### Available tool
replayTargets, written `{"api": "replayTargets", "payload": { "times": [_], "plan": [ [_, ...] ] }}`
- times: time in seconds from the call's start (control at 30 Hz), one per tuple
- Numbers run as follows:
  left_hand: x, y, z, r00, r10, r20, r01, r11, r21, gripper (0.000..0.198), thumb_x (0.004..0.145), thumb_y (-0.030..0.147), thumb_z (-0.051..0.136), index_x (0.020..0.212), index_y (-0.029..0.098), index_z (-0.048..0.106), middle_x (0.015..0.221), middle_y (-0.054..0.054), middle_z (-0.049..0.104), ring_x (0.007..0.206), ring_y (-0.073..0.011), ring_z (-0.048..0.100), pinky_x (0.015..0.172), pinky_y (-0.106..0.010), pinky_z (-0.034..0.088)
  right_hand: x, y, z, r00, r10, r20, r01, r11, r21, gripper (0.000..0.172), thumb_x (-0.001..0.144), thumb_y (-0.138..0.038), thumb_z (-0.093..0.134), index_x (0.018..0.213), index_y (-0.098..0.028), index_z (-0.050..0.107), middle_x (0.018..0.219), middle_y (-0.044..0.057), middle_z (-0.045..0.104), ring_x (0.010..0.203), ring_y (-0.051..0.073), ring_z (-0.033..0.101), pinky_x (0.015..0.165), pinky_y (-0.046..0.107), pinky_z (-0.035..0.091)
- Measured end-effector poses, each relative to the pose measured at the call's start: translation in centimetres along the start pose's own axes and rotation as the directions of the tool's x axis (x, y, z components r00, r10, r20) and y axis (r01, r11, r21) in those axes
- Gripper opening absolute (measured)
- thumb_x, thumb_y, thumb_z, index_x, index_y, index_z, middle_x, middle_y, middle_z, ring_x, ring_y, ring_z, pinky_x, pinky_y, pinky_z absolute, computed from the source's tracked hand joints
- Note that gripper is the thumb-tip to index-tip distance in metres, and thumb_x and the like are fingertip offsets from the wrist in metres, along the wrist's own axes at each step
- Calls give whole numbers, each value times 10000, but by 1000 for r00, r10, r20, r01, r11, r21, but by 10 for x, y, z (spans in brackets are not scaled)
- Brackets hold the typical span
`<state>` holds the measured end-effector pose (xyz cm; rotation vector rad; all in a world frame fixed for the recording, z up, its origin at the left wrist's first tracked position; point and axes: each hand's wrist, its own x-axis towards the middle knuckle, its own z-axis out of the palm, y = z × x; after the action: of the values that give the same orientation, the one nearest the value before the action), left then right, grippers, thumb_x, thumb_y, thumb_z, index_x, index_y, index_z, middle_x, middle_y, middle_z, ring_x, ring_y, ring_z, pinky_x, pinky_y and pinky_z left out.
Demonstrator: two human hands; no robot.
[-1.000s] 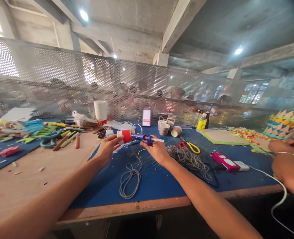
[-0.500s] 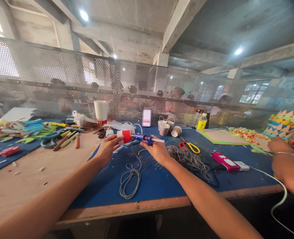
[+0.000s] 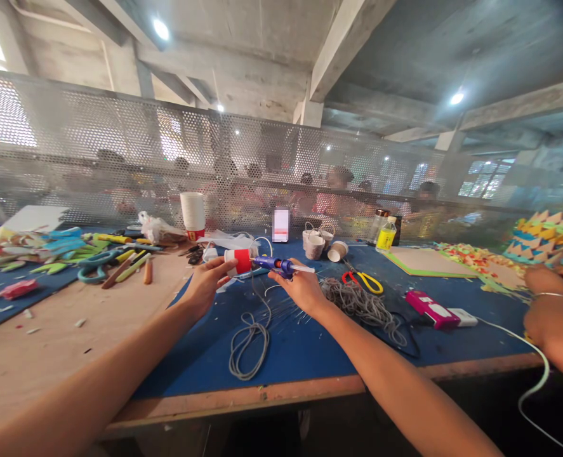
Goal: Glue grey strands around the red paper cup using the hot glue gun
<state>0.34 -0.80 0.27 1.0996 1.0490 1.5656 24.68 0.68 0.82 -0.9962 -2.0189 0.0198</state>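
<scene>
My left hand (image 3: 205,284) grips a red and white paper cup (image 3: 240,260), held on its side above the blue table (image 3: 310,346). My right hand (image 3: 301,289) is closed round a blue glue gun (image 3: 275,264), whose nozzle touches the open end of the cup. A grey cord (image 3: 249,339) hangs from the cup area down to a loose coil on the table between my arms.
A pile of grey cord (image 3: 364,308), yellow-handled scissors (image 3: 363,279), a pink box (image 3: 432,309), small cups (image 3: 315,244), a phone (image 3: 281,225) and a cup stack (image 3: 192,214) lie around. Coloured sticks and scissors (image 3: 91,263) are at left. Another person's hands (image 3: 545,304) work at right.
My hands, the cup and the glue gun stay where they were. The other person's hands at the right edge have shifted slightly.
</scene>
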Motion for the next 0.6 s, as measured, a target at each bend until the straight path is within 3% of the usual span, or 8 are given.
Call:
{"api": "replayTargets", "payload": {
  "times": [0.33, 0.6],
  "plan": [
    [0, 1, 0, 1000, 3, 6, -3, 1000, 4, 343, 666, 440, 861, 925, 226, 790, 949, -64, 777, 951, -256, 666, 930, -389, 475, 0, -2, 0, 1000, -2, 4, 2, 1000, -4, 302, 919, -512, 639, 969, -216, 677, 921, 31, 710, 772, 183, 677, 682, 256, 478],
    [1, -2, -1, 1000, 2, 5, -2, 1000, -4, 332, 676, 432, 858, 932, 231, 790, 940, -53, 773, 935, -249, 661, 936, -391, 464, 0, 0, 1, 1000, -9, -1, 9, 999, -40, 303, 926, -511, 631, 964, -214, 678, 927, 36, 703, 809, 185, 677, 732, 260, 484]
  ]
}}
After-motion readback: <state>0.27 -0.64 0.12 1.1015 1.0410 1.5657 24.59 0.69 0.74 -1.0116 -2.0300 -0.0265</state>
